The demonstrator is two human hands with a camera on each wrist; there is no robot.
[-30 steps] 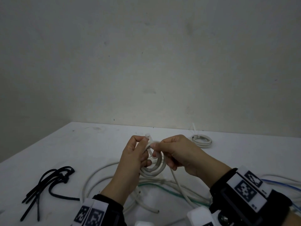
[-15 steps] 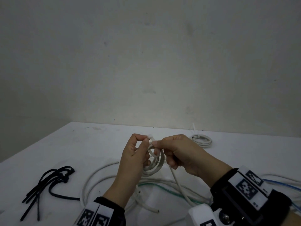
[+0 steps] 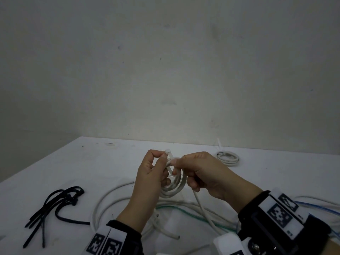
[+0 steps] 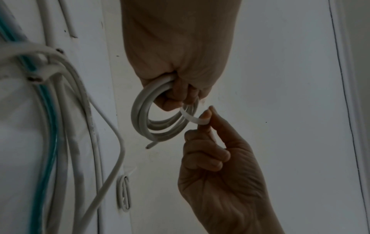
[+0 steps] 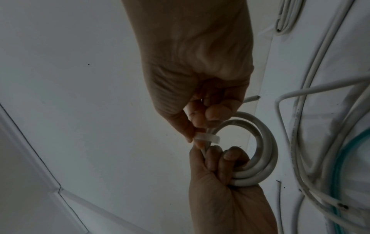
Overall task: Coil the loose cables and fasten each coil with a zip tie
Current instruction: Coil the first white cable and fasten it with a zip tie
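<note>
Fastening is the step in hand: the left hand (image 3: 152,173) is gripping a small white cable coil (image 3: 174,188) above the counter (image 3: 110,162), its fingers curled round the turns, while the thumb and forefinger are pinching the head end of a white zip tie (image 4: 191,118) at the top of the coil. The right hand (image 3: 200,173) is closing thumb and forefinger on the other end of the tie, its other fingers curled in. I judge the next move is asking for the tail to be threaded through the head and pulled tight, with the coil kept from springing open.
</note>
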